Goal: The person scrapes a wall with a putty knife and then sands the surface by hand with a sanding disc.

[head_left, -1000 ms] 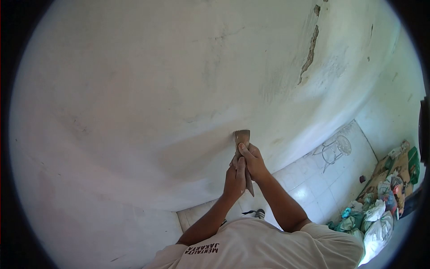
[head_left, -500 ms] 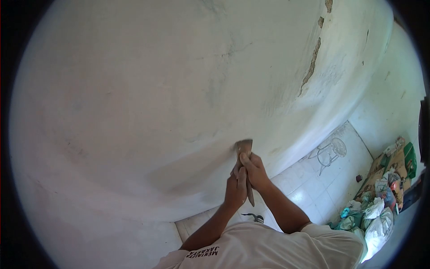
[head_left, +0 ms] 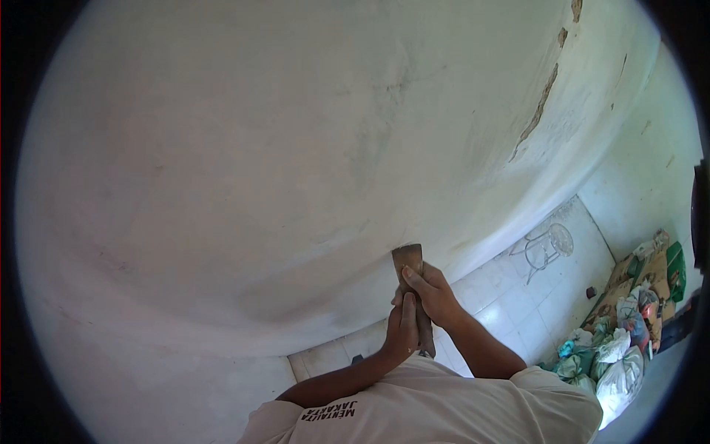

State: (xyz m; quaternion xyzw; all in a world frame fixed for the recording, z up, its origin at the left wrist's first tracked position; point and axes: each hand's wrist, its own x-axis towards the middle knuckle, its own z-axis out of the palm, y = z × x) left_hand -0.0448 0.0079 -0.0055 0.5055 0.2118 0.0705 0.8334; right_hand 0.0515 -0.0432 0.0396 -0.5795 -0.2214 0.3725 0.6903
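Observation:
Both my hands are wrapped around a scraper with a flat, brownish blade (head_left: 408,256). My right hand (head_left: 436,292) grips it high up, its thumb lying along the base of the blade. Lower down, my left hand (head_left: 403,325) is closed against the handle with its fingers pointing up. The handle's lower end sticks out below the hands, toward my shirt. At the blade's top edge is the pale plastered wall (head_left: 259,185), where a soft shadow spreads to the left of the hands.
Cracks and a strip of broken plaster (head_left: 538,111) run down the wall at upper right. A round stool (head_left: 551,244) stands on the tiled floor (head_left: 510,318). Filled plastic bags (head_left: 617,370) and cardboard (head_left: 654,277) are heaped along the right side.
Both hands and the scraper have moved down and slightly right, closer to my body. The blade now faces me more fully. The view of the wall has shifted a little.

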